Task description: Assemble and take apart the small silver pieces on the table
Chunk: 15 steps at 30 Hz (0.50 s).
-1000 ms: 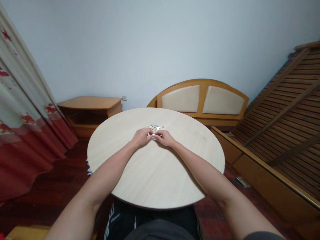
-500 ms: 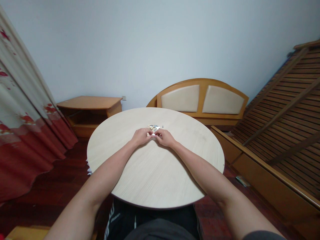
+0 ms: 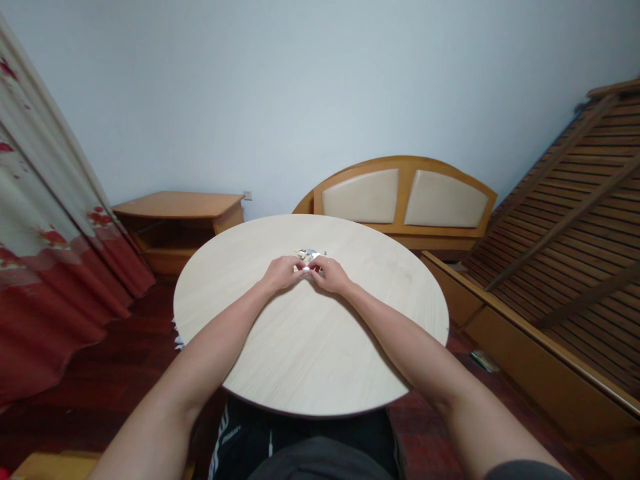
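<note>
My left hand (image 3: 283, 273) and my right hand (image 3: 329, 275) meet near the middle of a round pale wooden table (image 3: 310, 347). Both have their fingers curled and pinched together, fingertips touching, around a small white piece that is too small to name. Just beyond the fingertips lies a small heap of little mixed pieces (image 3: 307, 254), grey, tan and white. Both forearms rest over the table's near half.
A low wooden corner cabinet (image 3: 180, 213) stands at the back left. A padded wooden headboard (image 3: 405, 199) leans on the wall behind the table. A slatted bed frame (image 3: 565, 233) is propped at the right. A red and cream curtain (image 3: 45, 267) hangs at the left.
Almost nothing differs. Both hands stay pinched together at the same spot, with only slight finger movement.
</note>
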### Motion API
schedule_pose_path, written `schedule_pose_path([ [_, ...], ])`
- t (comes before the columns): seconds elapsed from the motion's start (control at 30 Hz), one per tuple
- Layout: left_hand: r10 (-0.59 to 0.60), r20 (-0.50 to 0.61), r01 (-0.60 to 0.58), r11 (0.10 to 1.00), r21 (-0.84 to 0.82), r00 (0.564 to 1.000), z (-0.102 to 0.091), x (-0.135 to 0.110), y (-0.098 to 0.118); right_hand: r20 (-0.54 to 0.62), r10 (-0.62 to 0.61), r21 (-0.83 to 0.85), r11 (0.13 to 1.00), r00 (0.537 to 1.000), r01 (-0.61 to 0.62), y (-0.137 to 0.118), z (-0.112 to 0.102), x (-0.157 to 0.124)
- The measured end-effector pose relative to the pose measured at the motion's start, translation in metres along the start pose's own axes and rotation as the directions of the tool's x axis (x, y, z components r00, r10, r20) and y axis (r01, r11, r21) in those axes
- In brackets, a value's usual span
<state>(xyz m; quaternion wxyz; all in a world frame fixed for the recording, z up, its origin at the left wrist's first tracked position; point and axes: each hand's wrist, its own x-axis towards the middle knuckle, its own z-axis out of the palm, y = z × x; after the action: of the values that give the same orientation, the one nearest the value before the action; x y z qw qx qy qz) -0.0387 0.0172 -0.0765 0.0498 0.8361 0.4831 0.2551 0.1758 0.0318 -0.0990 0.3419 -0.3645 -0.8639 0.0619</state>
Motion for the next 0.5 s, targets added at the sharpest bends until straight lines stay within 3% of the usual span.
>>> schedule_pose_path([
  [0.23,-0.012,-0.005,0.012,1.000,0.012,1.000,-0.0016,-0.0009,0.0028,-0.023,-0.005,0.024,1.000,1.000,0.006,-0.0024,0.0004,-0.0001],
  [0.5,0.035,-0.082,-0.034,0.999,0.010,0.996,-0.0052,-0.0032,0.0053,-0.015,0.007,0.085,0.996,1.000,-0.006,-0.0039,-0.0015,0.0000],
])
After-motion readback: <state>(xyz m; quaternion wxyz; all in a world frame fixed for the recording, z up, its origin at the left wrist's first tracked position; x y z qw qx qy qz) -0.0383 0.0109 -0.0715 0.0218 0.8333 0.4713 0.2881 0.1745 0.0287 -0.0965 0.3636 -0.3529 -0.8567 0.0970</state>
